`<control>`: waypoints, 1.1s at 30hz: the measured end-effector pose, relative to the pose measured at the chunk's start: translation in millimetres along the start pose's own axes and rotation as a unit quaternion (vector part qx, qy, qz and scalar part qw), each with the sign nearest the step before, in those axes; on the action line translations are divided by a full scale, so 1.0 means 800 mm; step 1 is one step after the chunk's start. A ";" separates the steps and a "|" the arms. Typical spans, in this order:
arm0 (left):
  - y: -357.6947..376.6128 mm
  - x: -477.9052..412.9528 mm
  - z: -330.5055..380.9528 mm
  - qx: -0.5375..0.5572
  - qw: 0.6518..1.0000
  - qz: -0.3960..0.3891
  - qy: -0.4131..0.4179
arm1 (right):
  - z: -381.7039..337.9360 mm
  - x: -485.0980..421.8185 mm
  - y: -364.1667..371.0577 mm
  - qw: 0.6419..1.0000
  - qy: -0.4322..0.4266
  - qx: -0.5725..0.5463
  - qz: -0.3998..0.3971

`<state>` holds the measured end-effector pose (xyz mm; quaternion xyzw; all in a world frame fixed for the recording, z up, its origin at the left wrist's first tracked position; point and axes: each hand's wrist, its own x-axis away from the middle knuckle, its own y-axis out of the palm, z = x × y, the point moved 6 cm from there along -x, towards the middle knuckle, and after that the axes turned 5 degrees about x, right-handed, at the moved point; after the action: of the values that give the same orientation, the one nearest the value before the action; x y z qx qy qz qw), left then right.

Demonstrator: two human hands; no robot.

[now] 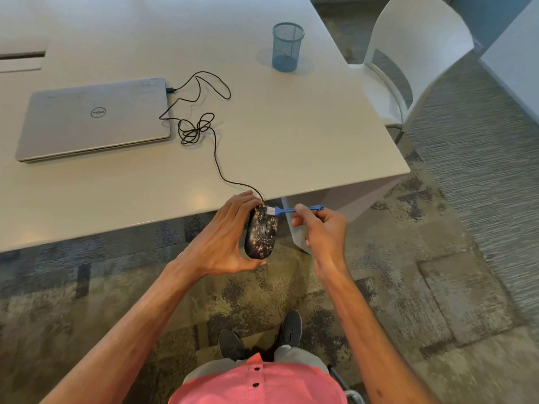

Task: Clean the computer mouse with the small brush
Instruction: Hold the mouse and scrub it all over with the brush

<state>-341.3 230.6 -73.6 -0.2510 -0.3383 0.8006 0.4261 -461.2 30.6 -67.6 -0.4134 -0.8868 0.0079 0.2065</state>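
Observation:
A dark computer mouse (261,233) speckled with tan grime is held in the air just off the table's front edge. My left hand (223,237) grips it from the left side, fingers curled over its front and thumb under its rear. My right hand (322,228) pinches the handle of a small blue brush (287,210). The brush's white bristles touch the front right corner of the mouse. The mouse's black cable (204,123) runs back over the table in a tangled loop to a closed silver laptop (93,118).
The white table (291,141) carries the laptop at the left and a blue mesh pen cup (287,48) at the back. A white chair (408,62) stands at the table's right side. Patterned carpet and my shoes lie below.

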 end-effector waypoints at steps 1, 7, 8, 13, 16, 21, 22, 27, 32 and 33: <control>0.002 0.002 0.000 0.001 1.000 -0.005 -0.001 | 0.004 0.000 -0.006 1.000 0.003 0.004 0.005; 0.011 0.009 0.004 -0.003 1.000 -0.005 -0.005 | 0.013 0.002 -0.037 0.999 -0.007 0.013 0.035; 0.011 0.009 0.005 -0.006 1.000 -0.004 -0.003 | 0.011 0.004 -0.037 0.999 -0.014 0.008 0.033; 0.012 0.004 0.009 -0.030 1.000 0.003 0.002 | 0.008 0.016 -0.024 0.999 -0.039 -0.006 -0.006; 0.013 0.004 0.010 -0.029 1.000 0.008 0.003 | 0.014 0.019 -0.019 0.999 -0.033 0.007 -0.009; 0.014 0.006 0.013 -0.037 0.999 0.013 0.006 | 0.023 0.015 -0.033 0.999 -0.015 0.026 0.015; 0.015 0.007 0.013 -0.038 0.999 0.012 0.004 | 0.024 0.014 -0.037 0.999 -0.013 0.029 0.020; 0.014 0.007 0.013 -0.050 0.999 0.013 0.001 | 0.020 0.015 -0.050 0.999 -0.020 -0.005 0.032; 0.013 0.005 0.014 -0.057 0.998 0.017 0.002 | 0.013 0.026 -0.033 0.998 -0.045 -0.032 -0.004; 0.013 0.004 0.014 -0.057 0.998 0.019 0.002 | 0.013 0.028 -0.028 0.998 -0.047 -0.028 -0.010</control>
<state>-356.2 225.8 -74.6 -0.2829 -0.3777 0.7874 0.3966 -494.4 33.6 -65.2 -0.4089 -0.8996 0.0004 0.1531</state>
